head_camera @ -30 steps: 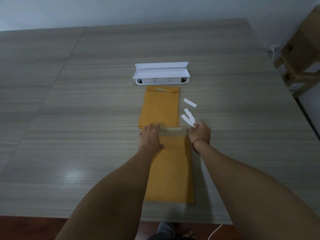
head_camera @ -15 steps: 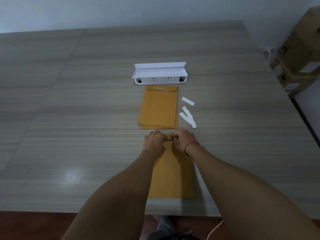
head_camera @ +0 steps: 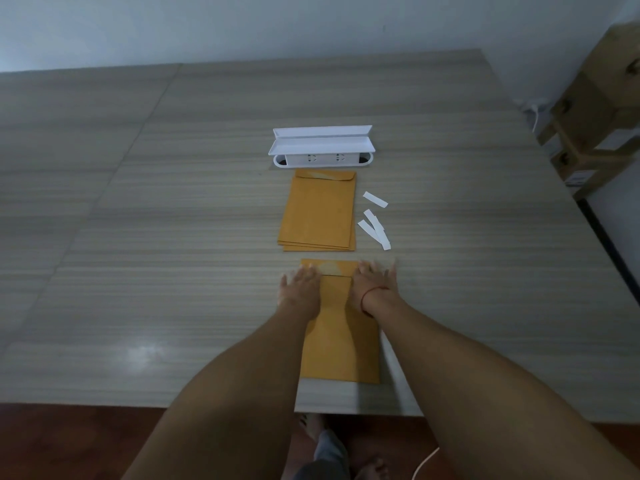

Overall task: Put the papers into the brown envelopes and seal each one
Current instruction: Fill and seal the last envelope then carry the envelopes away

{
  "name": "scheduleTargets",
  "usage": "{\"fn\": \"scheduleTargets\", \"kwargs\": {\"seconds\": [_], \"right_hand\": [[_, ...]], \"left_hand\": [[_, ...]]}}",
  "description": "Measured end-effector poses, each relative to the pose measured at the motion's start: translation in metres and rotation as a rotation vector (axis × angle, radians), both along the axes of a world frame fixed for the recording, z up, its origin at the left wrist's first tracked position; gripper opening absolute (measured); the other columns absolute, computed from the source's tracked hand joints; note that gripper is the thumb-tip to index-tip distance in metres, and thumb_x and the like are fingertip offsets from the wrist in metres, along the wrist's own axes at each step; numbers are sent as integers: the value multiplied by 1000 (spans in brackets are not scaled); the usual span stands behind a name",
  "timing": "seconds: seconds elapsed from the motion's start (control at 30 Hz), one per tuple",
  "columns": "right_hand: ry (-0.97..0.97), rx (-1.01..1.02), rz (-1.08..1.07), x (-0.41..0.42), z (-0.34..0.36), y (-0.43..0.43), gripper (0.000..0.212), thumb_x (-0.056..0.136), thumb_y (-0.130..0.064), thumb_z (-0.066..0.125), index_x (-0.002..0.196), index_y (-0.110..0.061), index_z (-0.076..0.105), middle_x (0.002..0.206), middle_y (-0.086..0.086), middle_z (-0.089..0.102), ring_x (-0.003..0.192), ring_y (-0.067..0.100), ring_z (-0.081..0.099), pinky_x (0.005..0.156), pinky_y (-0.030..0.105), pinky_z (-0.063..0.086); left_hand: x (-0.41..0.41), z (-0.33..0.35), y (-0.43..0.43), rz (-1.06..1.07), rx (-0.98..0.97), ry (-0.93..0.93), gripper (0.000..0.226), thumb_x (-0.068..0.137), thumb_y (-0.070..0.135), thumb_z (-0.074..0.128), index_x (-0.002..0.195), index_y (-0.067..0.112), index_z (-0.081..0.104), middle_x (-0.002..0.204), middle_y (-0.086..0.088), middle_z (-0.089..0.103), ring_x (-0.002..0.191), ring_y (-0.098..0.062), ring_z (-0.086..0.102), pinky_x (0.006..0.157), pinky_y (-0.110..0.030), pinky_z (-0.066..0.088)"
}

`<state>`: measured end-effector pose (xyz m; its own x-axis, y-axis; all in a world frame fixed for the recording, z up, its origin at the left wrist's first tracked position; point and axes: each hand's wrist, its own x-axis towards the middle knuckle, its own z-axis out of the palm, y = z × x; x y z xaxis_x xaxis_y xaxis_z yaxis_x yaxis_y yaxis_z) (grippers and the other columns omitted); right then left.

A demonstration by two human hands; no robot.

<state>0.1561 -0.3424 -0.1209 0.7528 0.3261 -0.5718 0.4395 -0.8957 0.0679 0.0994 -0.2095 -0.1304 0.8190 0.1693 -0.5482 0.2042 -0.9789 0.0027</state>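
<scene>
The surface (head_camera: 138,237) is grey-beige, streaked with fine wood-grain lines running across it, with a pale glare patch near its front edge. The envelope (head_camera: 341,341) is a flat mustard brown, its flap crossed by a paler glossy band. The stack (head_camera: 318,213) beyond it is the same mustard brown, with a light streak on the top flap. The strips (head_camera: 375,230) are plain white, and so is the tray (head_camera: 322,143). A thin red thread (head_camera: 372,292) circles the right wrist. The wall (head_camera: 242,26) is pale blue-grey, the floor (head_camera: 69,441) dark reddish brown, the boxes (head_camera: 602,98) tan cardboard, the cable (head_camera: 424,462) white
</scene>
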Motion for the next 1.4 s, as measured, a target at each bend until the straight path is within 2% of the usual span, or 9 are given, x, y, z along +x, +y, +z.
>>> {"fn": "scheduleTargets", "kwargs": {"seconds": [0.13, 0.33, 0.47, 0.53, 0.63, 0.7, 0.8, 1.13, 1.4], "right_hand": [[78, 118, -3, -14, -6, -4, 67, 97, -18, 35, 154, -25, 1, 162, -9, -11, 150, 21, -4, 118, 55, 1], [65, -21, -108, -5, 3, -26, 67, 95, -25, 35, 155, -22, 3, 162, -5, -7, 150, 25, 1, 116, 59, 2], [-6, 149, -363, -9, 15, -28, 48, 90, -21, 46, 137, -13, 43, 143, 7, 42, 132, 27, 42, 108, 42, 32], [-57, 256, -471, -12, 16, -27, 38, 90, -20, 49, 127, -13, 53, 132, 10, 47, 123, 27, 49, 101, 38, 41], [-2, 384, -661, -15, 14, -20, 34, 85, -20, 60, 117, -10, 59, 124, 12, 54, 112, 28, 58, 89, 34, 51], [65, 437, -780, -18, 14, -16, 34, 81, -18, 68, 112, -9, 61, 119, 11, 61, 108, 28, 62, 81, 31, 51], [129, 463, -930, -20, 15, -16, 51, 73, -22, 81, 117, -8, 59, 122, 11, 63, 111, 29, 62, 85, 33, 52], [223, 780, -973, 3, 43, 25, 52, 87, -26, 64, 134, -12, 46, 133, 12, 54, 119, 33, 55, 97, 40, 49], [101, 775, -929, 98, 53, 79, 36, 93, -22, 59, 124, -3, 53, 126, 14, 58, 115, 32, 58, 84, 35, 48]], "left_hand": [[-6, -5, -10, 25, -82, -28, 73, 95, 7, 42, 152, 22, -1, 162, 3, -7, 150, -22, -1, 119, -53, 15], [-2, 7, 12, 148, -76, 62, 71, 96, 34, 48, 152, 23, 6, 162, 2, 1, 147, -26, 18, 112, -55, 29], [-4, 12, 6, 355, -157, -5, 68, 89, 44, 57, 144, 14, 31, 147, -9, 38, 131, -31, 43, 104, -50, 42], [-3, 16, 2, 482, -170, -107, 61, 86, 43, 62, 133, 9, 42, 132, -11, 48, 122, -31, 49, 98, -44, 47], [-4, 20, -8, 665, -213, -125, 78, 73, 46, 76, 130, 6, 42, 127, -14, 49, 117, -30, 52, 92, -38, 49], [-8, 16, -13, 787, -256, -97, 98, 61, 47, 85, 135, 5, 35, 128, -14, 49, 120, -30, 51, 94, -40, 51], [-17, 13, -16, 872, -266, -70, 116, 57, 44, 89, 142, 3, 21, 138, -14, 43, 132, -30, 42, 101, -40, 44], [9, 36, 16, 888, -491, -326, 87, 65, 42, 84, 131, 6, 42, 130, -14, 52, 122, -32, 50, 94, -42, 47], [115, 51, 81, 769, -413, -414, 86, 68, 55, 76, 131, 11, 39, 131, -12, 50, 125, -32, 46, 100, -48, 45]]}}
